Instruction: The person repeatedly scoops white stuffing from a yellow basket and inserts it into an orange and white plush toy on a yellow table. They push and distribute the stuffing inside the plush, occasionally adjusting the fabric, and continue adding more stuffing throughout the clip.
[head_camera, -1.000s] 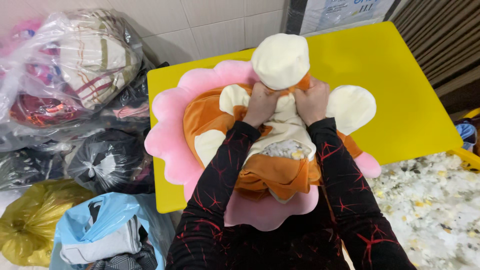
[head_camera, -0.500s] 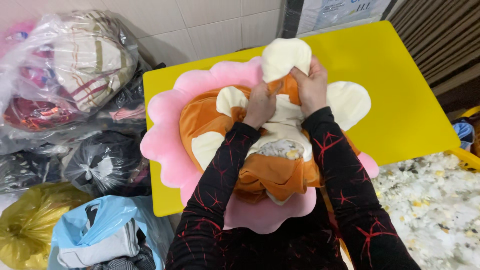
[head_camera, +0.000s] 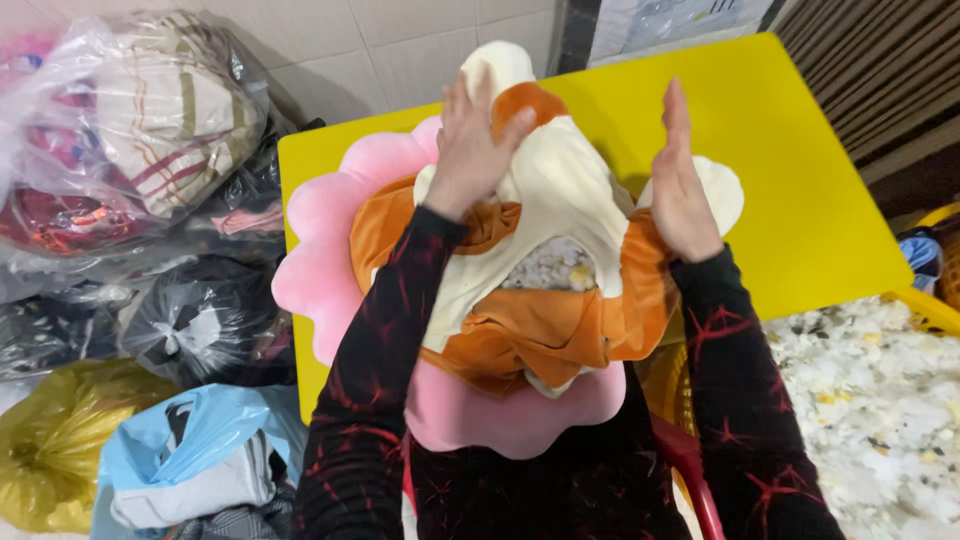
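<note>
The left hand (head_camera: 475, 150) grips the plush toy's (head_camera: 560, 250) raised end; the right hand (head_camera: 685, 175) stays flat, fingers straight, supporting its side above the counter (head_camera: 800, 200).

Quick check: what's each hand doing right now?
Left hand: closed, gripping the plush toy.
Right hand: open, flat, beside the plush toy, holding nothing.

The plush cover (head_camera: 560, 300) is orange and cream, its open middle showing speckled white-and-yellow stuffing, and it lies on a pink scalloped cushion (head_camera: 320, 260) at the near left edge of the bright yellow table (head_camera: 800, 200). Both sleeves (head_camera: 370, 400) are black with thin red crackle lines, while the bags (head_camera: 130, 130) left of the table are clear, black, mustard yellow and light blue
</note>
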